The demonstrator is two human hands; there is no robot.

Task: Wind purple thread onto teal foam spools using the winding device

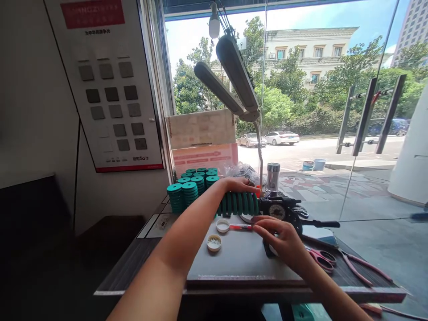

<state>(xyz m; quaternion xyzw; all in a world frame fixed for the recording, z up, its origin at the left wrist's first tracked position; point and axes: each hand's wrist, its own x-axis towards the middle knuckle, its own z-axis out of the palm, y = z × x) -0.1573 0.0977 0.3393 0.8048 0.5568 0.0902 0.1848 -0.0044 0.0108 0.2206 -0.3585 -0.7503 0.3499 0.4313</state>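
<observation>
My left hand [238, 183] reaches across to a row of green spools [238, 204] lying on its side. The fingers curve over the top of this row and stretch towards a black device with a round dial [277, 210] at its right end. My right hand [282, 236] is in front of the device, fingers extended to the left and thumb apart from them. Its fingertips are near the end of a red pen [240, 227]. Left of it are a round white lid [222, 226] and a small round dish [214, 242] holding tiny pale pieces.
Upright stacks of green spools [190, 192] stand at the back left. A two-headed lamp [249, 115] rises behind, near a clear jar [273, 177]. Red-handled scissors [323, 260] and pliers [359, 265] lie at the right. Glass panes stand beyond the table [200, 267].
</observation>
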